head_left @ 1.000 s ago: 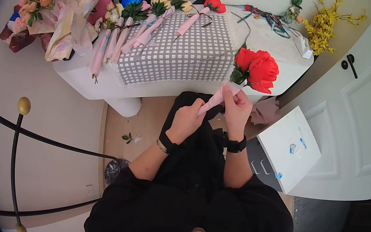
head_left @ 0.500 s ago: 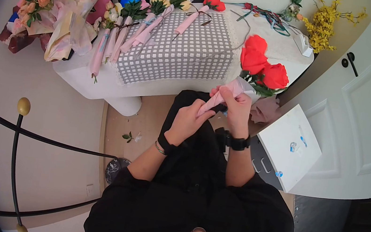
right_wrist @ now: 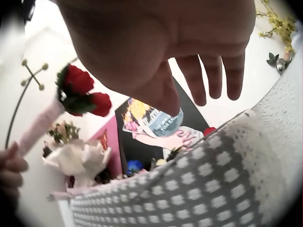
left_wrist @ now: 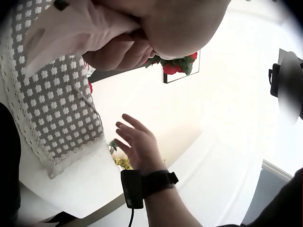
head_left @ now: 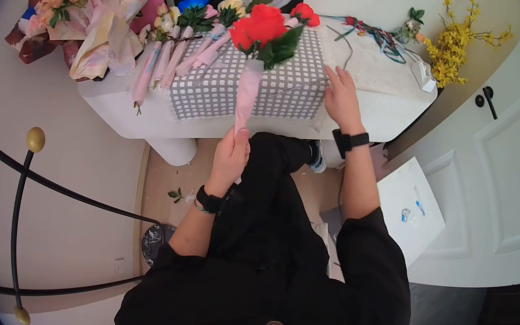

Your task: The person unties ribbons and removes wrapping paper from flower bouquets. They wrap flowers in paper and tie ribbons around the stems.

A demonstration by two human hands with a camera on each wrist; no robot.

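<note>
My left hand (head_left: 230, 158) grips the lower end of a pink paper wrap (head_left: 247, 97) around the stems of artificial red roses (head_left: 259, 24). The bunch stands nearly upright, its blooms and green leaves overlapping the table's cloth in the head view. Up close in the left wrist view, the pink paper (left_wrist: 80, 30) comes out from between curled fingers. Away from the bunch, my right hand (head_left: 343, 100) reaches over the front right of the table, holding nothing, with its fingers extended in the right wrist view.
On the white table (head_left: 378, 79) lies a grey checked cloth (head_left: 215, 100). Several pink-wrapped flowers (head_left: 167, 59) lie at its left, beside a large paper-wrapped bouquet (head_left: 109, 28). Ribbons (head_left: 377, 38) and yellow flowers (head_left: 452, 46) are at the back right. A white-topped cabinet (head_left: 409, 210) stands below.
The right hand has let go of the pink wrap and moved up and right, fingers extended. The left hand has swung the red roses leftward and more upright.
</note>
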